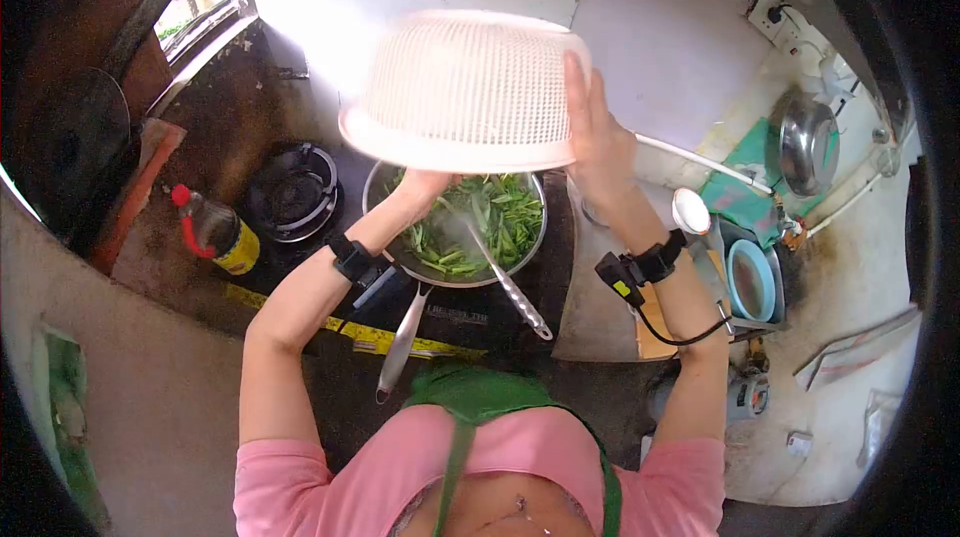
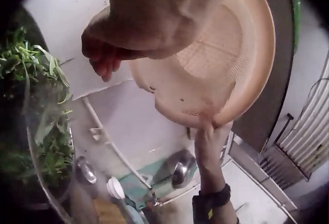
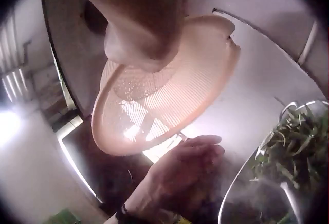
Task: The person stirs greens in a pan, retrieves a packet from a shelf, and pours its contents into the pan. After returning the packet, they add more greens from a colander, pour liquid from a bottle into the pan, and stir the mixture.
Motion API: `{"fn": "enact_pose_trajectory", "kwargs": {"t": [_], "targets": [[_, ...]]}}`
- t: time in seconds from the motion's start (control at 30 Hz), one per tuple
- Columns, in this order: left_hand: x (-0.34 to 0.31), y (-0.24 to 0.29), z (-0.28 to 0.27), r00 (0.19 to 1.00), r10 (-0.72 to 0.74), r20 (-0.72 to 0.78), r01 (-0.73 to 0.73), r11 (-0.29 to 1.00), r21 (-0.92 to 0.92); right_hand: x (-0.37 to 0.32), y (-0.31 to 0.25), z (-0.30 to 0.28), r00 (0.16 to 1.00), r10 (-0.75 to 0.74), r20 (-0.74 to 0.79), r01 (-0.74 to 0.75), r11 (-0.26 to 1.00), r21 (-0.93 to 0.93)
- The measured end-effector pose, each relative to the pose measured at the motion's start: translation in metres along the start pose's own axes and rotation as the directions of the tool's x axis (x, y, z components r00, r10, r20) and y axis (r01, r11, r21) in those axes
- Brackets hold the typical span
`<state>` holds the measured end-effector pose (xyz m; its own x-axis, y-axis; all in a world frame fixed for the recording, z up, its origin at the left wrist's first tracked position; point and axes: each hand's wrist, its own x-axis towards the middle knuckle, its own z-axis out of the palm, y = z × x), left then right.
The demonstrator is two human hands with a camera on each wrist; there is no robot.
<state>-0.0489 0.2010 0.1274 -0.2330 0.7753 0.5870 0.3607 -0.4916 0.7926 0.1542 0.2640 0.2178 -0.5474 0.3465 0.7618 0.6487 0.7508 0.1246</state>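
A white plastic colander (image 1: 470,87), tilted with its base up and away, is held above the pan. My right hand (image 1: 603,152) grips its right side, fingers along the outer wall; the thumb is hidden. In the left wrist view a broken notch shows in the colander's rim, and its inside holds only a few specks. My left hand (image 3: 187,165) is below the rim with loosely bent fingers, apart from the colander and holding nothing. Leafy greens (image 1: 500,222) fill the steaming pan (image 1: 455,282) on the stove. A metal spatula (image 1: 515,292) leans in the greens, its handle over the near rim.
An empty black burner (image 1: 293,192) lies left of the pan, with a red-capped bottle (image 1: 222,229) beside it. At the right are a white bowl (image 1: 690,211), a blue basin (image 1: 750,280) and a steel basin (image 1: 808,145). The pan handle (image 1: 402,345) points toward the body.
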Motion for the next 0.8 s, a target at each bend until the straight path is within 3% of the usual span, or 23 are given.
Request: {"fn": "enact_pose_trajectory", "kwargs": {"t": [0.07, 0.13, 0.17, 0.2, 0.23, 0.27, 0.3, 0.33, 0.37, 0.4, 0.43, 0.47, 0.5, 0.53, 0.6, 0.63, 0.67, 0.73, 0.77, 0.8], "targets": [[-0.01, 0.001, -0.009, 0.999, -0.038, -0.029, 0.034, 0.992, -0.119, -0.016, 0.004, 0.019, 0.999, 0.027, -0.044, -0.028, 0.999, -0.022], [-0.008, 0.004, -0.009, 0.996, -0.078, -0.042, 0.066, 0.97, -0.234, -0.034, 0.008, 0.035, 0.973, -0.088, 0.212, 0.093, 0.996, -0.012], [0.01, 0.006, 0.005, 0.994, -0.098, -0.043, 0.082, 0.954, -0.289, -0.032, 0.006, 0.023, 0.951, 0.0, 0.31, -0.006, 1.0, 0.018], [0.016, 0.009, 0.014, 0.992, -0.115, -0.047, 0.091, 0.932, -0.351, -0.027, 0.01, 0.015, 0.952, 0.009, 0.307, -0.011, 1.0, 0.005], [0.02, 0.011, 0.018, 0.99, -0.134, -0.046, 0.104, 0.906, -0.411, -0.022, 0.016, 0.008, 0.99, 0.063, 0.129, -0.065, 0.998, 0.009], [0.042, 0.005, 0.012, 0.825, -0.433, 0.363, 0.393, 0.902, 0.182, -0.021, 0.023, 0.002, 0.991, 0.121, -0.058, -0.12, 0.993, 0.019], [0.032, 0.002, 0.01, 0.823, -0.419, 0.384, 0.433, 0.9, 0.054, -0.032, 0.045, -0.004, 0.972, 0.095, -0.216, -0.108, 0.993, -0.048], [0.025, 0.001, 0.011, 0.832, -0.369, 0.414, 0.431, 0.9, -0.064, -0.042, 0.065, -0.014, 0.964, 0.117, -0.237, -0.14, 0.987, -0.08], [0.02, 0.015, 0.013, 0.795, -0.409, 0.448, 0.499, 0.861, -0.098, -0.055, 0.084, -0.028, 0.898, 0.385, -0.212, -0.339, 0.914, 0.224], [0.015, 0.02, 0.015, 0.744, -0.449, 0.495, 0.569, 0.814, -0.116, -0.069, 0.097, -0.043, 0.783, 0.611, -0.119, -0.486, 0.718, 0.498], [0.012, 0.02, 0.017, 0.713, -0.42, 0.561, 0.566, 0.817, -0.108, -0.086, 0.106, -0.058, 0.756, 0.637, -0.152, -0.515, 0.721, 0.463], [0.01, 0.031, 0.021, 0.678, -0.42, 0.604, 0.588, 0.803, -0.101, -0.104, 0.11, -0.075, 0.561, 0.828, 0.005, -0.648, 0.436, 0.625], [0.009, 0.036, 0.027, 0.634, -0.388, 0.669, 0.589, 0.803, -0.093, -0.122, 0.112, -0.092, 0.341, 0.921, 0.19, -0.676, 0.099, 0.73], [0.009, 0.04, 0.036, 0.583, -0.359, 0.729, 0.594, 0.8, -0.081, -0.137, 0.106, -0.111, 0.297, 0.944, 0.143, -0.68, 0.104, 0.726], [0.007, 0.057, 0.061, 0.542, -0.29, 0.789, 0.57, 0.816, -0.092, -0.163, 0.086, -0.144, 0.121, 0.957, 0.262, -0.694, -0.107, 0.712], [0.005, 0.064, 0.073, 0.538, -0.255, 0.804, 0.558, 0.822, -0.113, -0.185, 0.086, -0.151, 0.124, 0.966, 0.226, -0.661, -0.09, 0.745], [0.006, 0.069, 0.086, 0.483, -0.184, 0.856, 0.574, 0.805, -0.151, -0.205, 0.081, -0.161, 0.079, 0.978, 0.195, -0.661, -0.095, 0.744], [-0.002, 0.088, 0.117, 0.464, -0.083, 0.882, 0.57, 0.79, -0.226, -0.245, 0.065, -0.187, 0.002, 0.948, 0.317, -0.646, -0.241, 0.724], [-0.008, 0.103, 0.133, 0.43, -0.056, 0.901, 0.62, 0.744, -0.25, -0.258, 0.051, -0.201, 0.024, 0.953, 0.302, -0.648, -0.215, 0.73], [-0.02, 0.11, 0.149, 0.446, -0.148, 0.882, 0.612, 0.77, -0.18, -0.27, 0.038, -0.213, 0.042, 0.944, 0.326, -0.623, -0.231, 0.747]]}}
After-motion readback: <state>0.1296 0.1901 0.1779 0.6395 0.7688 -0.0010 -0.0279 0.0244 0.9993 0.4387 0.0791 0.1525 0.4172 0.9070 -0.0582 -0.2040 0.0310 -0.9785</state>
